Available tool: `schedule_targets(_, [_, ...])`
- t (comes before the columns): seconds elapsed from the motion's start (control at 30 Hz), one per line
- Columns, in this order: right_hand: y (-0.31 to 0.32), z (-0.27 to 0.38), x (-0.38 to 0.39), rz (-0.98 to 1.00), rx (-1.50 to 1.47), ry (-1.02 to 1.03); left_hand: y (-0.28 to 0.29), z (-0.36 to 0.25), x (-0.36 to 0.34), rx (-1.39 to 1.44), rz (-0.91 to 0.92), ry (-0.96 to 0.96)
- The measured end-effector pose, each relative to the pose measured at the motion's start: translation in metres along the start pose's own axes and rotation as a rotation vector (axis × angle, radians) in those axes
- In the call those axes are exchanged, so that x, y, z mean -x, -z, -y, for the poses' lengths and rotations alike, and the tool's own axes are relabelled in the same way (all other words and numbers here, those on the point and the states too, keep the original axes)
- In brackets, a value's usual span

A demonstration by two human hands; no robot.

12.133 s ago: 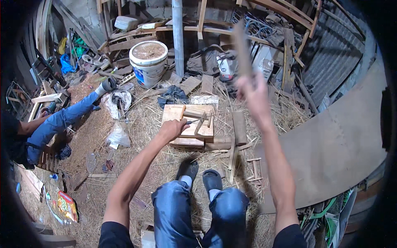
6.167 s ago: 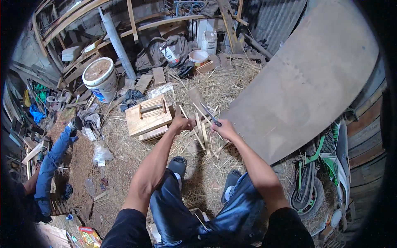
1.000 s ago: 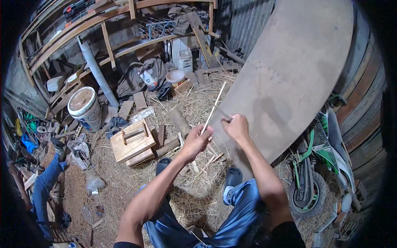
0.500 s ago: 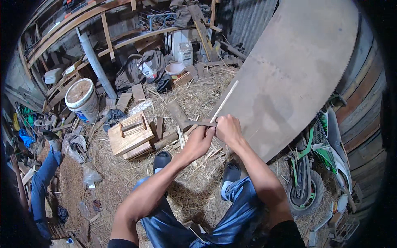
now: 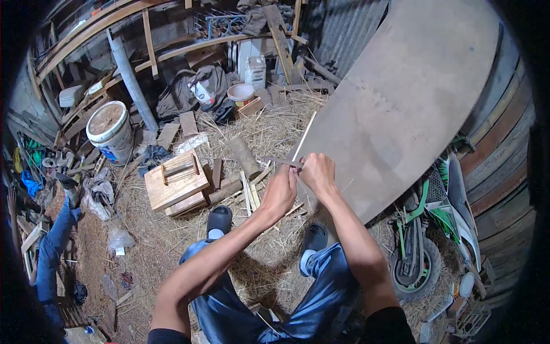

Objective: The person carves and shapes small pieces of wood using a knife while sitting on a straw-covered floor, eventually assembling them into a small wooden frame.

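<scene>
In front of me, near the lower left edge of a large grey-brown board, my two hands meet. My right hand (image 5: pixel 318 171) is closed in a fist around a knife (image 5: pixel 282 161), whose flat dark blade points left across the top of my left hand. My left hand (image 5: pixel 278 194) is closed on a thin pale wooden stick (image 5: pixel 305 133), which rises up and right from between the hands. The blade crosses the stick's lower part; whether it cuts in there is too small to tell. The knife's handle is hidden in my right fist.
The big board (image 5: pixel 412 109) leans at the right, beside a green-and-white motorbike (image 5: pixel 424 241). A wooden box (image 5: pixel 176 182), a short log (image 5: pixel 244 156) and wood strips (image 5: pixel 250 192) lie on the straw. Left stand a white bucket (image 5: pixel 109 131) and another person's leg (image 5: pixel 54 252).
The stick's upper end has shifted left, and the blade now slants more down toward the right. Both hands have moved slightly; the whole view has shifted a little left.
</scene>
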State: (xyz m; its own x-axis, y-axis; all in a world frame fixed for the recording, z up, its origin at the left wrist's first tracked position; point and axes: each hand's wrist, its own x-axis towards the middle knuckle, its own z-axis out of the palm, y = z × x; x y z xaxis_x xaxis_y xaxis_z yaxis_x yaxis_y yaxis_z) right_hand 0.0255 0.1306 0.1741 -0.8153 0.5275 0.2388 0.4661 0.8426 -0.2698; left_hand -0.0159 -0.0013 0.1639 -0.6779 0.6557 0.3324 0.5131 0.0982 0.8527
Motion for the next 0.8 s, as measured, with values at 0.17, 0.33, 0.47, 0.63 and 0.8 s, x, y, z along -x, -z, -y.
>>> schedule_targets(0.17, [-0.029, -0.123, -0.017, -0.172, -0.043, -0.363, 0.004, -0.022, 0.036, -0.075, 0.171, 0.036])
schedule_targets(0.33, [-0.015, -0.154, 0.012, -0.161, 0.032, -0.574, 0.007, -0.027, 0.021, -0.128, 0.262, 0.146])
schedule_targets(0.47, [0.007, -0.09, -0.005, -0.203, -0.145, -0.48, -0.004, 0.01, 0.008, 0.24, 0.163, 0.202])
schedule_targets(0.63, [0.009, -0.032, 0.004, -0.221, -0.262, -0.171, -0.008, -0.002, -0.001, 0.566, 0.164, 0.328])
schedule_targets(0.8, [0.011, -0.004, 0.013, -0.214, -0.234, 0.175, 0.002, -0.008, -0.006, 0.822, 0.187, 0.508])
